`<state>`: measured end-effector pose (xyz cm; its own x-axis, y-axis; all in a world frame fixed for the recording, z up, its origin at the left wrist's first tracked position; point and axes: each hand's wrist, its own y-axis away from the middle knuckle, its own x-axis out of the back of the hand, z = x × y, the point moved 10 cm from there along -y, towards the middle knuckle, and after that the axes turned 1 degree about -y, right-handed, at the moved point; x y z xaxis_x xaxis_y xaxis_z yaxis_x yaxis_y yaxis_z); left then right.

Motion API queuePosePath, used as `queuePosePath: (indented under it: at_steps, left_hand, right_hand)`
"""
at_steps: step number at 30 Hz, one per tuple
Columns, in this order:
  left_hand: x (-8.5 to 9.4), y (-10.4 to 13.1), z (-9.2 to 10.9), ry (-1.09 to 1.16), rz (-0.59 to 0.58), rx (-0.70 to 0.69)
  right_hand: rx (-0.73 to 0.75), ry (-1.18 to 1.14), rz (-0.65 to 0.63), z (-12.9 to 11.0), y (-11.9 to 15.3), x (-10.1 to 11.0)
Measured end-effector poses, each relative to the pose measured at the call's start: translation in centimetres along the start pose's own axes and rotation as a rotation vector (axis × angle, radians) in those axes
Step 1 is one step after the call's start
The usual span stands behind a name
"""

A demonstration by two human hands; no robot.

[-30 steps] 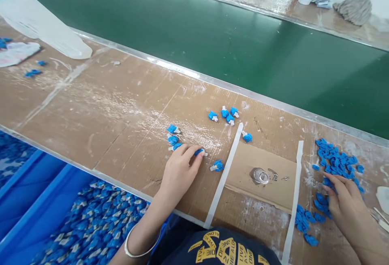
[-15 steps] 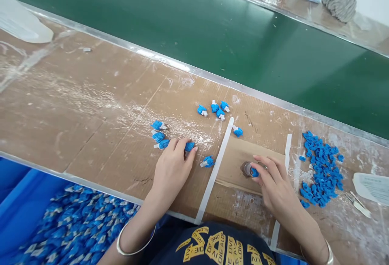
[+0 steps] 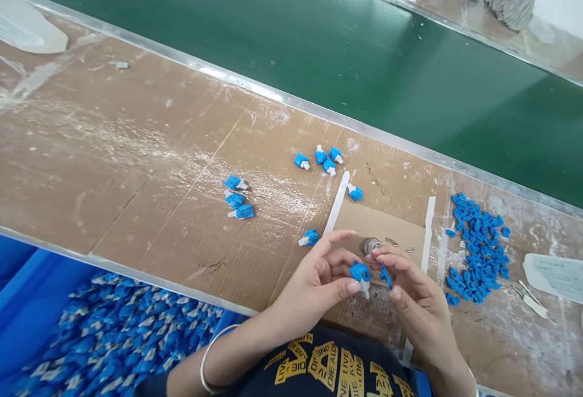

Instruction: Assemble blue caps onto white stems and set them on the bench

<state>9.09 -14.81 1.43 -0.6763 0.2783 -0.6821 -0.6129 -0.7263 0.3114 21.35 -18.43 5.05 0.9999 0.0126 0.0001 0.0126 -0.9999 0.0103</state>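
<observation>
As forearms [image 3: 249, 343] angle inward, left hand [image 3: 314, 285] pinching blue-white piece [image 3: 359, 272], right hand [image 3: 419, 303] pinching small blue part [image 3: 385, 277]

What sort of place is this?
Probably a factory or workshop production line: what looks like a green conveyor belt runs alongside a cardboard-covered bench, a blue bin holds many blue-and-white pieces, and small blue parts lie heaped.

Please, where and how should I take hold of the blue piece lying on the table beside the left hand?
The blue piece is probably best gripped by its white stem, coming from the left: the stem points that way, while the left hand is close on the other side.
</observation>
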Motion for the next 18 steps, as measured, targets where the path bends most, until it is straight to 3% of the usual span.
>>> queuePosePath:
  at_steps: [4, 13, 18]
  left_hand:
    - [-1.0, -0.2, -0.4, 0.075, -0.035, 0.017]
    - [-0.9, -0.3, -0.5, 0.052, -0.001, 0.040]
    - [-0.4, -0.3, -0.4, 0.066, 0.037, 0.017]
  right_hand:
    - [-0.015, -0.025, 0.014, 0.1, 0.2, -0.1]
    - [0.033, 0.170, 0.030, -0.9, -0.1, -0.8]
    - [0.256, 0.539, -0.013, -2.5, 0.8, -2.0]
